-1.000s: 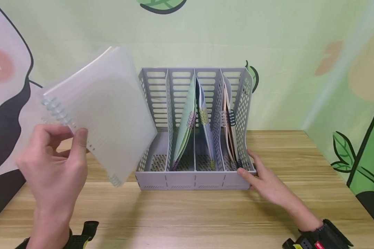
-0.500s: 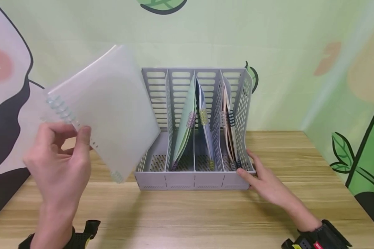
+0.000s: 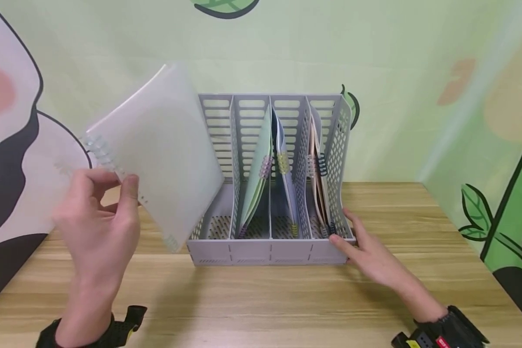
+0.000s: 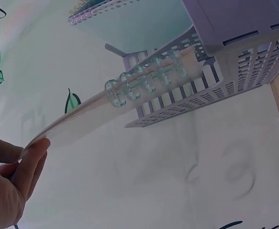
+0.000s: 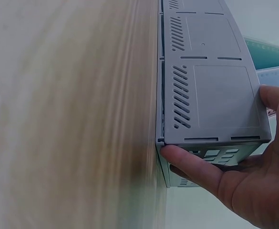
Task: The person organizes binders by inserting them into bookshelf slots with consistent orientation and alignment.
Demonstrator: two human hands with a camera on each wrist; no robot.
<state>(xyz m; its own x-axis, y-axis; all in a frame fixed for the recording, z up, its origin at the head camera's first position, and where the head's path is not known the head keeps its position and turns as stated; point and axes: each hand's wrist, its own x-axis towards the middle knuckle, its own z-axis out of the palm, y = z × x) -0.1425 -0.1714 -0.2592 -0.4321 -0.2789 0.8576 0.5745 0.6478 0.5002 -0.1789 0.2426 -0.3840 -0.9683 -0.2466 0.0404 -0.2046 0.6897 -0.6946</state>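
My left hand [image 3: 102, 217] pinches a notebook [image 3: 161, 145] with a frosted, see-through cover by its ring-bound edge, thumb in front and fingers behind. Clear bluish binding rings [image 4: 139, 83] show in the left wrist view. The notebook is raised and tilted, its right corner overlapping the leftmost compartment of a grey four-slot file organizer [image 3: 250, 252]. Whether it touches the organizer I cannot tell. At the organizer's front right corner, my right hand [image 3: 374, 256] holds on, thumb on the front lip and fingers along the side wall [image 5: 215, 155].
Inside the organizer, a green notebook [image 3: 256, 179] leans in the second compartment and a bluish one [image 3: 288, 183] in the third. Brown and grey notebooks [image 3: 316, 188] stand in the rightmost. Under it lies a wood-grain table [image 3: 261, 304], backed by a printed green cloth [image 3: 396, 96].
My left hand has moved right with the notebook, bringing it closer to the leftmost compartment. The right hand keeps its hold on the organizer's corner.
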